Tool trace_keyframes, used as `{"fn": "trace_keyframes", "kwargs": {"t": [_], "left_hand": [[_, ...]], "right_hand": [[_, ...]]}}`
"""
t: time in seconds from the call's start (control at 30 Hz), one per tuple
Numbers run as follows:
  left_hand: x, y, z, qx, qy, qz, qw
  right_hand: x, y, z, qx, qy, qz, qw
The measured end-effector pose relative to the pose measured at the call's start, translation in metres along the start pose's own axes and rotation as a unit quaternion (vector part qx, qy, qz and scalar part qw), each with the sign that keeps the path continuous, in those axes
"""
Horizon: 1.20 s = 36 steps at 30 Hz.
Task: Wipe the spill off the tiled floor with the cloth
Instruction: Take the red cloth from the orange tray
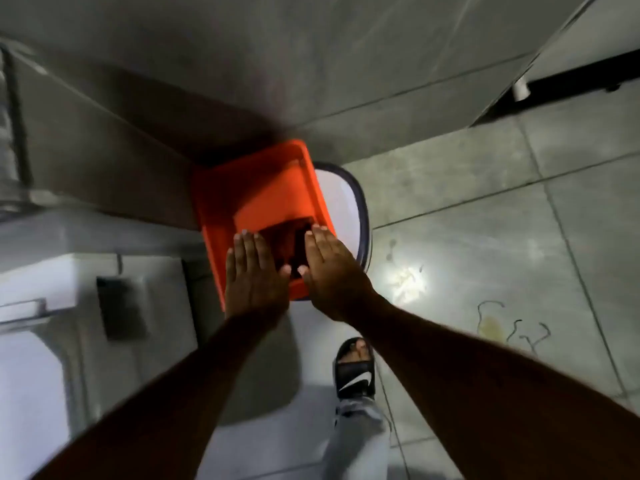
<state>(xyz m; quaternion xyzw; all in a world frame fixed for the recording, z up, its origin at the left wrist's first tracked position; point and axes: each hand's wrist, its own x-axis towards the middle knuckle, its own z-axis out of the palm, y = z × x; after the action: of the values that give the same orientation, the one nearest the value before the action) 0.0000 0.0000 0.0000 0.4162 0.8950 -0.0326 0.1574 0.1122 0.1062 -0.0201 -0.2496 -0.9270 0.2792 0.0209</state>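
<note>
Both my hands hover flat, palms down, over an orange plastic basin (242,188) on the floor. My left hand (254,271) covers its near left rim. My right hand (329,271) is over its near right side. Fingers are straight and together, and neither hand holds anything. Between the hands, inside the basin, lies something dark red (289,244), possibly a cloth; blur keeps me from telling. A yellowish spill (490,327) with thin dark streaks lies on the grey tiled floor (485,220) to the right.
A white round bucket (349,202) with a dark rim stands behind the basin on the right. A white toilet (86,306) fills the left. My foot in a black slide sandal (355,368) stands below the hands. A wall corner and a door gap are at the upper right.
</note>
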Motion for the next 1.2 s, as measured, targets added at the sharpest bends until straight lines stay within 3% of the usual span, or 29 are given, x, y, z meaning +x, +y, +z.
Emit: {"fn": "trace_keyframes", "kwargs": {"t": [0.07, 0.23, 0.3, 0.37, 0.4, 0.47, 0.53, 0.77, 0.83, 0.93, 1.07, 1.1, 1.2], "left_hand": [[0.016, -0.008, 0.013, -0.027, -0.016, -0.044, 0.999], [0.048, -0.020, 0.032, -0.162, -0.043, -0.178, 0.970], [0.058, -0.018, 0.030, -0.296, -0.070, -0.284, 0.909], [0.063, -0.015, 0.024, -0.466, -0.080, -0.344, 0.811], [0.064, -0.014, 0.020, -0.519, -0.078, -0.352, 0.775], [0.062, -0.014, 0.012, -0.583, -0.080, -0.338, 0.734], [0.057, -0.011, 0.002, -0.606, -0.079, -0.306, 0.730], [0.029, 0.042, -0.054, -0.546, -0.130, -0.161, 0.812], [0.014, 0.085, -0.072, -0.537, -0.162, -0.131, 0.817], [-0.015, 0.161, -0.082, -0.561, -0.220, -0.100, 0.792], [-0.064, 0.258, -0.057, -0.607, -0.299, -0.067, 0.733], [-0.077, 0.283, -0.043, -0.613, -0.321, -0.059, 0.719], [-0.108, 0.347, 0.007, -0.576, -0.365, -0.030, 0.731]], "right_hand": [[0.015, -0.004, 0.021, 0.010, 0.004, 0.015, 1.000], [0.039, -0.023, 0.059, 0.037, 0.011, 0.159, 0.987], [0.051, -0.027, 0.058, 0.058, 0.046, 0.215, 0.974], [0.066, -0.028, 0.055, 0.093, 0.035, 0.282, 0.954], [0.071, -0.028, 0.053, 0.105, 0.030, 0.309, 0.945], [0.073, -0.026, 0.048, 0.142, 0.016, 0.332, 0.932], [0.068, -0.024, 0.041, 0.219, 0.002, 0.337, 0.916], [-0.012, -0.008, -0.039, 0.471, 0.059, 0.297, 0.829], [-0.053, 0.013, -0.070, 0.503, 0.077, 0.299, 0.808], [-0.119, 0.062, -0.106, 0.584, 0.101, 0.353, 0.725], [-0.221, 0.139, -0.135, 0.734, 0.109, 0.406, 0.533], [-0.248, 0.157, -0.140, 0.758, 0.106, 0.400, 0.503], [-0.320, 0.205, -0.145, 0.776, 0.117, 0.388, 0.484]]}}
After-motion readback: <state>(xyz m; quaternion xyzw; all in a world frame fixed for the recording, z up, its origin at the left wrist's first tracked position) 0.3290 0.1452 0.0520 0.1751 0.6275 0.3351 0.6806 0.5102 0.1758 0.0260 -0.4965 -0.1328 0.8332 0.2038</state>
